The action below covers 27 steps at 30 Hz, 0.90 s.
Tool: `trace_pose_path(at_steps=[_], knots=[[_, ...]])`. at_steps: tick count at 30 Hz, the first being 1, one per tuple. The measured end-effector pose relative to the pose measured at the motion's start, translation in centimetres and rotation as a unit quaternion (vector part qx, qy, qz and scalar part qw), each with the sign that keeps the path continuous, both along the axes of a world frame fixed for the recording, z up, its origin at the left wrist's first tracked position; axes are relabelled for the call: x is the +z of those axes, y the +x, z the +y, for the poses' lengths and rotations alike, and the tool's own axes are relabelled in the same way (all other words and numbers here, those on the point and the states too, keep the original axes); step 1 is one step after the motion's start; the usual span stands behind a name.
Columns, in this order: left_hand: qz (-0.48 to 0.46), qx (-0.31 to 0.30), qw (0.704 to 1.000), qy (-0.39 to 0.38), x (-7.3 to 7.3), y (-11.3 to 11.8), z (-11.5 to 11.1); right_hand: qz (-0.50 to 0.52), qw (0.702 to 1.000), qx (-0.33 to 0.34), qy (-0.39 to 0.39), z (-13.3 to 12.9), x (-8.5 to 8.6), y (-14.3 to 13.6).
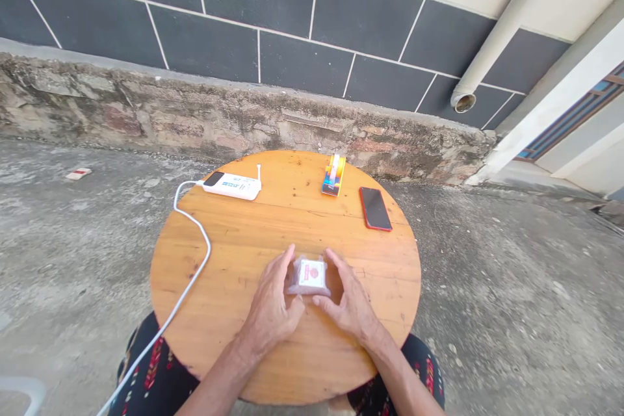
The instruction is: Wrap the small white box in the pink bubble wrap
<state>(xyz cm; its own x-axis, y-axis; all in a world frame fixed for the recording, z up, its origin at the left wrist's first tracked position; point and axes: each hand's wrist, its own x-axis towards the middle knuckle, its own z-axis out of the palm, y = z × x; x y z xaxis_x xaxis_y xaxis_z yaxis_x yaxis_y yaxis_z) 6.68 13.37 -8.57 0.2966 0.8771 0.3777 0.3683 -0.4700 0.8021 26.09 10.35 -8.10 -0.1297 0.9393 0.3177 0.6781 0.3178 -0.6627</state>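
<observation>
A small white box with a red print (312,272), in crinkled clear wrapping, lies on the round wooden table (234,234) between my two hands. My left hand (273,296) curves along its left side, index finger stretched forward and thumb at the near corner. On the other side is my right hand (351,296), its thumb pointing inward below the box and its fingers extended past the far corner. Both hands have thumb and fingers apart. Whether the palms touch the wrapping I cannot tell for sure.
Farther back stand a yellow and blue tape dispenser (334,175) and a red-edged phone (376,208). At the far left lies a white device (234,186) with a white cable (207,244) running off the table's left edge. A stone-based wall (244,120) rises behind.
</observation>
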Motion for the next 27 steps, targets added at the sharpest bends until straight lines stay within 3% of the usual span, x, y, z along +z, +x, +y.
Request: trace_pose_path(at_steps=[7,16,27], knots=[[0.037,0.006,0.999,0.013,-0.33,0.23,0.19,-0.009,1.0,0.021,0.005,0.16,0.29,0.0],[0.023,0.025,0.999,0.001,-0.51,0.38,0.32,0.007,1.0,-0.017,0.001,-0.02,0.01,-0.16],[0.016,0.022,1.0,0.002,-0.21,0.33,0.21,0.019,1.0,-0.005,-0.001,0.04,0.21,-0.13]])
